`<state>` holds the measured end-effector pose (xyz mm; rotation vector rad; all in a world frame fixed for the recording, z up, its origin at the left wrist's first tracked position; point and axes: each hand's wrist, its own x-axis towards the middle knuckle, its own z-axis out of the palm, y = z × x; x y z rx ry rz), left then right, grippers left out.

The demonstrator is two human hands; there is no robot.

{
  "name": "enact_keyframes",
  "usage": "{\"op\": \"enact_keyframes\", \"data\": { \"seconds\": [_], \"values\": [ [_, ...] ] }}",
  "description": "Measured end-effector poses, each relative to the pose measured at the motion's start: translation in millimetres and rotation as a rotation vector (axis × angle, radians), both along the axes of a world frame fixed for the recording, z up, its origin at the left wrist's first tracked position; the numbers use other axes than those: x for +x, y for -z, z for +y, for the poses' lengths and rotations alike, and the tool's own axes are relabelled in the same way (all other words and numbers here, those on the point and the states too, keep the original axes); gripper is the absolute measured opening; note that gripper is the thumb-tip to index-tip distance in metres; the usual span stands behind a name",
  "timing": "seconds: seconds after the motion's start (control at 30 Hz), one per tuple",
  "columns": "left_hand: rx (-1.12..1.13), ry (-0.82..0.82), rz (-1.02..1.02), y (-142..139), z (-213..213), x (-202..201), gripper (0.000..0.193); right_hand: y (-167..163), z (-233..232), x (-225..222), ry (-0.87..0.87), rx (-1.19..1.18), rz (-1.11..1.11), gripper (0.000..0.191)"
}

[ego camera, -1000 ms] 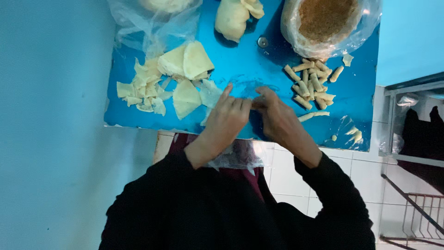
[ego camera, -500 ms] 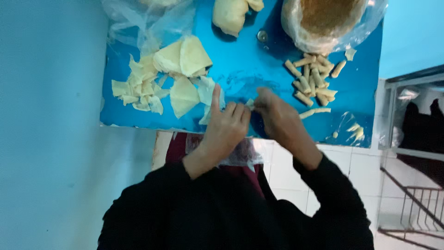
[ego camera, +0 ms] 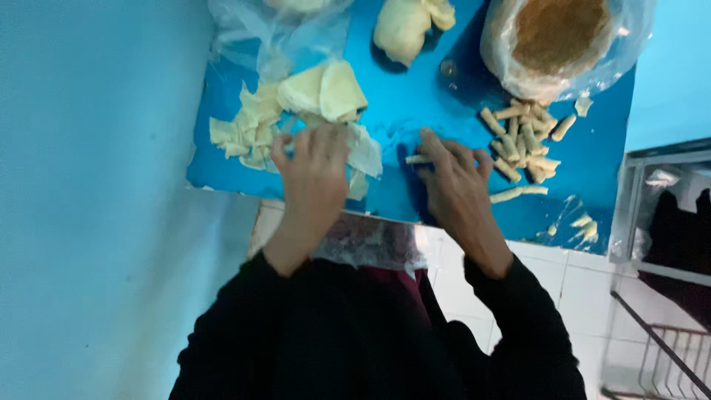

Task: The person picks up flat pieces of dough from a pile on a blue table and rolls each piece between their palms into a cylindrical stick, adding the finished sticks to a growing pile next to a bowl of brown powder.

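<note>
My left hand (ego camera: pixel 312 172) rests on the pile of thin pale dough sheets (ego camera: pixel 296 111) at the left of the blue board (ego camera: pixel 415 89), fingers spread over one sheet. My right hand (ego camera: pixel 453 181) presses on a small rolled dough stick (ego camera: pixel 416 158) near the board's middle. A heap of finished rolled sticks (ego camera: pixel 522 137) lies to the right of that hand. A clear bag holding a bowl of brown filling (ego camera: pixel 559 33) sits at the back right, and a lump of dough (ego camera: pixel 404 30) at the back centre.
A crumpled clear plastic bag (ego camera: pixel 274 33) lies at the back left. A few loose rolls in plastic (ego camera: pixel 581 226) sit at the board's near right corner. A blue wall (ego camera: pixel 89 185) is on the left, white tiled floor and a metal rack (ego camera: pixel 659 222) on the right.
My hands, together at the board's middle before, have separated. The left hand moved left onto the dough sheets; the right hand stayed with the rolled stick.
</note>
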<state>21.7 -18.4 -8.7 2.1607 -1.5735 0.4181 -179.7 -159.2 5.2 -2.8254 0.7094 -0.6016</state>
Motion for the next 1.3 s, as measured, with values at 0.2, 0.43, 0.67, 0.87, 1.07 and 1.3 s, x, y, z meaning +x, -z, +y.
{"op": "enact_keyframes", "data": {
  "seconds": [0.2,0.43,0.67,0.87,1.07,1.3],
  "values": [
    [-0.143,0.068,0.16,8.7,-12.1,16.7,0.016,-22.8,-27.2,-9.5,0.246,-0.295,0.001,0.053],
    [-0.146,0.275,0.602,-6.3,-17.0,6.7,0.009,-10.1,11.2,24.9,-0.158,0.483,-0.326,0.08],
    [-0.095,0.339,1.186,-18.2,-19.1,-2.7,0.025,-7.5,17.2,32.9,-0.003,1.123,-0.58,0.064],
    [-0.042,0.505,1.265,-22.4,-37.1,-13.9,0.027,2.6,19.3,2.7,0.116,1.251,-0.73,0.059],
    [-0.014,0.599,1.32,-19.0,-65.2,-16.9,0.031,-9.1,27.2,-2.3,0.203,1.176,-0.806,0.058],
    [-0.147,0.56,1.747,2.2,-68.5,-30.5,0.049,-12.2,33.4,1.7,0.207,1.222,-0.925,0.055]
  ]
}}
